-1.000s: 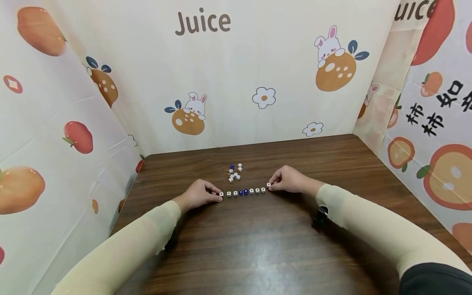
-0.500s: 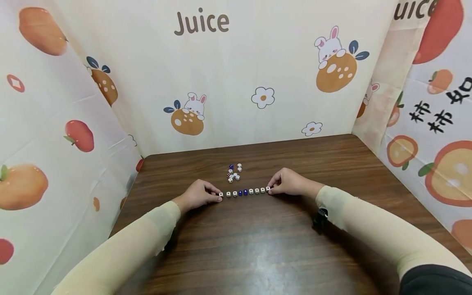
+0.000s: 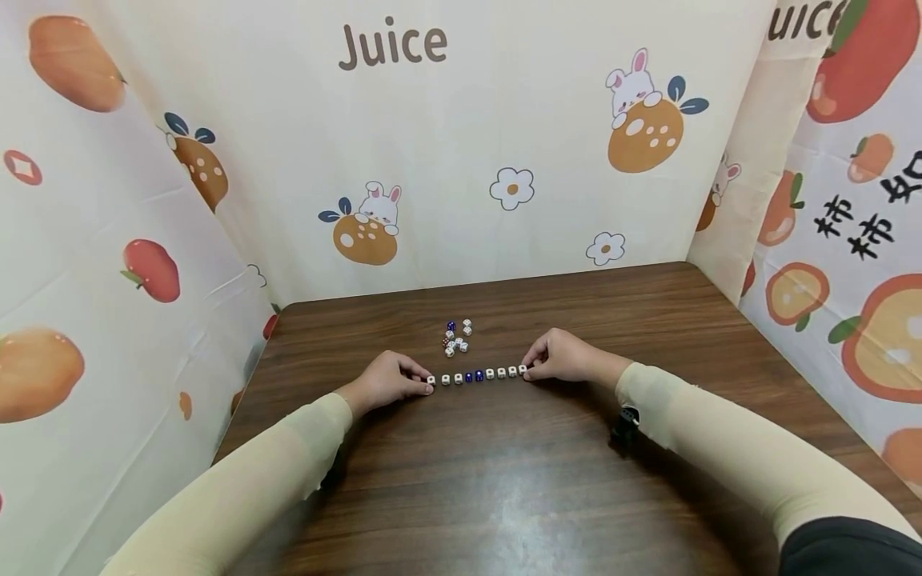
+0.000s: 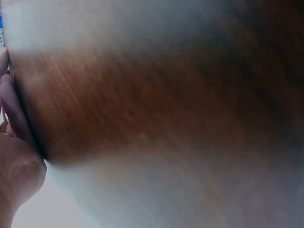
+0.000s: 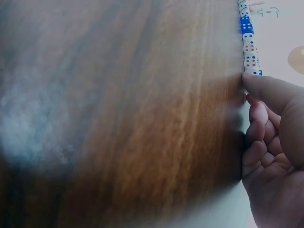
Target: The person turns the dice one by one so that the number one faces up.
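A row of dice runs across the brown table, with two blue dice point(image 3: 474, 376) in the middle and white dice on both sides. At its left end, my left hand point(image 3: 385, 379) pinches a white die point(image 3: 431, 381) between thumb and fingers, a small gap from its neighbour. My right hand point(image 3: 565, 355) pinches another white die point(image 3: 523, 370) at the right end, close against the row. In the right wrist view the thumb point(image 5: 270, 90) hides most of that die, while a blue die point(image 5: 246, 25) shows farther along. The left wrist view catches only part of the left hand point(image 4: 19, 161).
Behind the row lies a loose cluster of several white dice point(image 3: 464, 347), with a blue die point(image 3: 451, 326) and a red die point(image 3: 446, 342) among them. The wooden table point(image 3: 461, 480) meets a printed cloth wall point(image 3: 446, 240) at the back; similar cloths hang on both sides.
My right hand has brought its white die nearer to me and slightly left, from just off the row to against its right end. The left hand stays in place, still holding its die.
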Motion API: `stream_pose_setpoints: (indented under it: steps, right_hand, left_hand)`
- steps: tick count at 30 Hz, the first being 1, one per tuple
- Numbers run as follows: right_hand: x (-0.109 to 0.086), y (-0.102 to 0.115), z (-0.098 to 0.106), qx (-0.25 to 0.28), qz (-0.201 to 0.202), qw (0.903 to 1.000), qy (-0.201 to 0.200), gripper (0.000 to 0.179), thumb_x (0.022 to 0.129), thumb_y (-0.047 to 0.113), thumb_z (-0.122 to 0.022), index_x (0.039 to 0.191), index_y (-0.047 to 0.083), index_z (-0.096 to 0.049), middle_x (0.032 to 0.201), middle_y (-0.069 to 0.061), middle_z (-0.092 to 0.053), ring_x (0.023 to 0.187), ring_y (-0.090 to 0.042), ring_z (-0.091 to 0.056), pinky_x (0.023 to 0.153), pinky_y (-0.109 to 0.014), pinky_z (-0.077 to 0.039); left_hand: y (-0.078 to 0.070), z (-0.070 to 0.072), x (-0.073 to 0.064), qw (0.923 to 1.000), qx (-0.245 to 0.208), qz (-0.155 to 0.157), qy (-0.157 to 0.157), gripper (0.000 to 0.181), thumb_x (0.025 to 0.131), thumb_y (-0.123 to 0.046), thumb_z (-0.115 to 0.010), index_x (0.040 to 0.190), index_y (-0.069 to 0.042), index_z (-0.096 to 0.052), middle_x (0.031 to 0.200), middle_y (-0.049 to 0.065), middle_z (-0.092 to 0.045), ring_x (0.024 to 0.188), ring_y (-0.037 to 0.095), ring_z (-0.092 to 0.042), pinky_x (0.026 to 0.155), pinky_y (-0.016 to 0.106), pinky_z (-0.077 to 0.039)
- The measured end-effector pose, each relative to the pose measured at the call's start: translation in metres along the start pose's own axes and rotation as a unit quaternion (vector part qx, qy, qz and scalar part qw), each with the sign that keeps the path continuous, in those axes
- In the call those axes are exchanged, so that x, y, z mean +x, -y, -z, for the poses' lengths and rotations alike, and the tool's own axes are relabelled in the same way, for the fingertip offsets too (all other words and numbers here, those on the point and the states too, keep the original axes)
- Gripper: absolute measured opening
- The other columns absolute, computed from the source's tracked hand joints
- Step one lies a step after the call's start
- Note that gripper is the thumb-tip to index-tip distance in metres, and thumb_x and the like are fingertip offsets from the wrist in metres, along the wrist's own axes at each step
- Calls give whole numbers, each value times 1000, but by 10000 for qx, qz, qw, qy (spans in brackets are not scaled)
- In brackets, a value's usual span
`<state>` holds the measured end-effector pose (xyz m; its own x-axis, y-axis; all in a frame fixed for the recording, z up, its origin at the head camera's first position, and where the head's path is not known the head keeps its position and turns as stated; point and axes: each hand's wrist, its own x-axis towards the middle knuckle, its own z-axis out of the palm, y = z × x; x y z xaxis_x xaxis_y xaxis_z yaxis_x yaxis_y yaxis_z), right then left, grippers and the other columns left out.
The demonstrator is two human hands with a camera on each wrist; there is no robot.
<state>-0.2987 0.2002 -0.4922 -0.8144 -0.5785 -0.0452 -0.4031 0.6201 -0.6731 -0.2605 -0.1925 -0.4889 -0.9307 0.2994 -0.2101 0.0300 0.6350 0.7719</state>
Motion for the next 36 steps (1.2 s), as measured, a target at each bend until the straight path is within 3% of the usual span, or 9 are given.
stream_pose_setpoints:
  steps: [26, 36]
  right_hand:
    - [8, -6, 7, -34, 35, 10000, 86, 7, 90, 15, -94, 95, 13, -90, 68, 13, -62, 68, -5, -55, 67, -20, -45]
    - [11, -6, 21, 107, -109, 9983, 570, 24, 89, 19, -97, 109, 7, -90, 76, 10, -72, 72, -4, -60, 70, -20, -50]
  left_hand:
    - [-2, -2, 6, 10000, -58, 55, -50, 21, 92, -20, -98, 109, -10, -91, 86, -6, -75, 72, 7, -62, 64, 25, -55]
    - [-2, -3, 6, 10000, -6, 46, -48, 21, 91, -20, -98, 109, -10, -91, 86, -7, -75, 72, 7, -62, 64, 23, -55]
